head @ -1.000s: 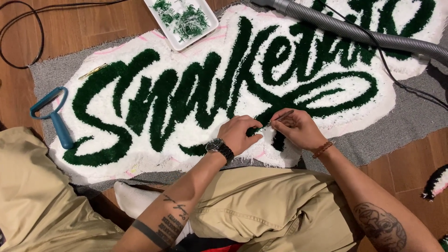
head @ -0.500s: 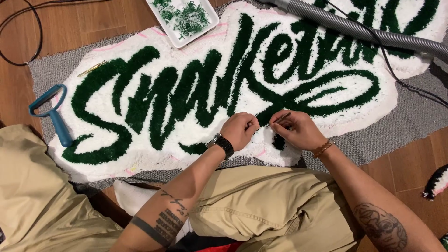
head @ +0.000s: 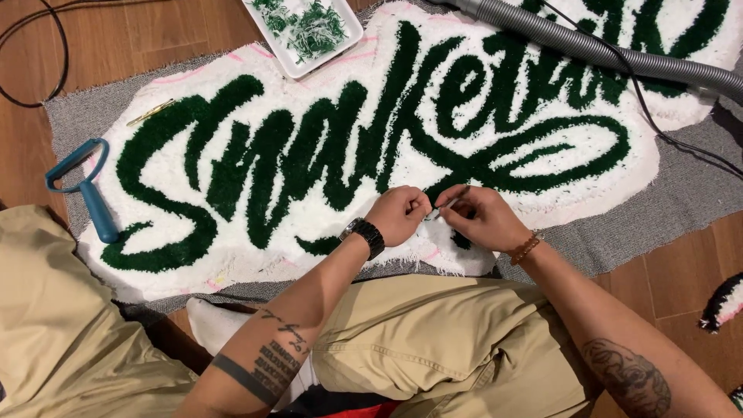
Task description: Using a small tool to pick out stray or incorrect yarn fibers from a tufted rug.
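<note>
1. Left hand (head: 398,214): curled almost closed, fingertips pinched together at the lower edge of the tufted rug (head: 309,232). What is pinched is too small to tell, likely a bit of yarn. Black watch (head: 364,234) on the wrist.
2. Right hand (head: 480,219): closed around a thin dark tool (head: 451,200), pen-style grip, tip aimed at the left fingertips. Tool type not readable: tweezers or small scissors. Beaded bracelet (head: 526,248) on the wrist.
3. Hands just beside each other, nearly touching, over the white pile near the rug's bottom edge, centre of view.
4. Rug: white pile with dark green script lettering, flat on grey backing cloth (head: 673,201), on a wood floor (head: 23,155). Directly ahead of the knees in tan trousers (head: 433,340).
5. White tray (head: 304,31) of green and white yarn clippings at the rug's top edge.
6. Blue-handled tool (head: 85,190) at the rug's left end, partly on the pile.
7. Grey ribbed hose (head: 596,48) lying across the top right of the rug, thin black cable (head: 658,116) beside it.
8. Small gold-coloured object (head: 151,112) on the upper left of the rug, kind unclear.
</note>
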